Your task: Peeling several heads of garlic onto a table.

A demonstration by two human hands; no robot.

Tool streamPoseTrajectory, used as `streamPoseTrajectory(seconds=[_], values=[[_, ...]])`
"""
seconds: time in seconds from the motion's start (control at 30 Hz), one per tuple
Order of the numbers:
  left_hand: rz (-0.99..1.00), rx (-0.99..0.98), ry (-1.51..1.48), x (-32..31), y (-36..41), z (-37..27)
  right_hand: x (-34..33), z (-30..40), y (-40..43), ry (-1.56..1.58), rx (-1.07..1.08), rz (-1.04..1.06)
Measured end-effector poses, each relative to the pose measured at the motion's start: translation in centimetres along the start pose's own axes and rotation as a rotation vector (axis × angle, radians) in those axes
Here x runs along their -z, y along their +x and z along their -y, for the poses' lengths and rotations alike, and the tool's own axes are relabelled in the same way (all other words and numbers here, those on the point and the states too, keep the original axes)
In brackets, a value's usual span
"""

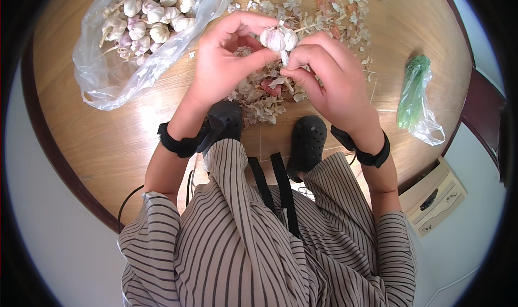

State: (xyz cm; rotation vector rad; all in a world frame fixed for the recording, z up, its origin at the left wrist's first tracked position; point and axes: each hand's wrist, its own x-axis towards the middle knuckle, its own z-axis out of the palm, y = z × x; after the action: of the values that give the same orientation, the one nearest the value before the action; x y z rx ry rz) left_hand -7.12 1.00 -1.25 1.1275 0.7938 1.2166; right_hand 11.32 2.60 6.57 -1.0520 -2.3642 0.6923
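Observation:
A white garlic bulb (275,38) tinged with purple is held in the air above a pile of papery skins (259,94). My left hand (228,54) grips it, the index finger on its top and the thumb beneath. Thumb and index finger of my right hand (327,72) pinch a small whitish strip (285,58) at the bulb's lower side; whether it is skin or stem I cannot tell. To the left, a clear plastic bag (109,86) lies opened out with several whole garlic bulbs (156,15) in it.
More skins (323,7), some reddish-brown, lie scattered across the wood-look floor (162,92) at the top. A bunch of green stalks (412,92) in clear plastic lies at the right. Near my feet in black clogs (307,141), thin cables run. A small drawer cabinet (435,201) stands lower right.

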Motion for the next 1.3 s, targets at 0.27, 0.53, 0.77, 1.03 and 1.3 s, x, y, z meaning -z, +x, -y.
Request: streamPoseTrajectory(seconds=[0.27,0.53,0.77,1.03,1.3], values=[[-0.064,-0.042,-0.085,0.1,0.1,0.6,-0.2,-0.2,-0.1,0.057,0.004,-0.012],[0.011,-0.085,0.129,-0.3,0.0,-0.3,0.2,0.1,0.9,0.159,-0.086,-0.112],[0.006,-0.130,0.256,-0.4,0.1,-0.5,-0.1,0.1,0.3,0.133,-0.056,-0.146],[-0.084,-0.142,0.279,-0.3,0.2,-0.7,-0.3,0.5,-0.1,0.153,-0.012,-0.099],[-0.105,-0.094,-0.021,-0.7,0.2,-0.1,-0.1,0.4,0.1,0.158,0.017,-0.153]])
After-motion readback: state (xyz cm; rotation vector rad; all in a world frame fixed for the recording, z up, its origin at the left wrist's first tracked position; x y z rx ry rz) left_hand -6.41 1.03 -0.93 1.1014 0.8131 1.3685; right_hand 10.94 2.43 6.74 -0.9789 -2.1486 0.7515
